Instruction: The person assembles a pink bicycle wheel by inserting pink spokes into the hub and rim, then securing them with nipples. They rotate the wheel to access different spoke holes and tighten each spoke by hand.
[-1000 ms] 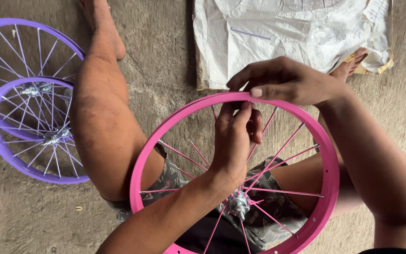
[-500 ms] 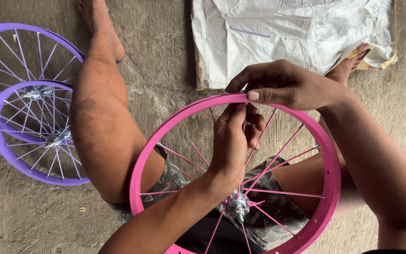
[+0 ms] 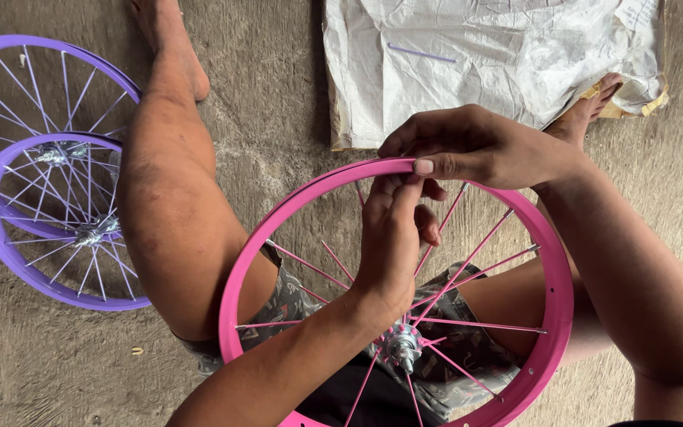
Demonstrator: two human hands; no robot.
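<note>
Pink wheel rim (image 3: 556, 316), stiff, light, smooth-painted, rests on the person's lap above the concrete floor (image 3: 278, 95). Right hand (image 3: 476, 146) pinches its top edge; left hand (image 3: 393, 237) fingers a thin, bendable spoke there.

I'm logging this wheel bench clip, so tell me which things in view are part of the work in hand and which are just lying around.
In the work:
- pink wheel rim, resting on the lap
- its pink spokes and silver hub
- left hand, reaching up inside the rim
- right hand, gripping the rim's top edge

Lying about:
- two purple wheels, stacked on the floor
- white sack with a loose purple spoke on it
</note>
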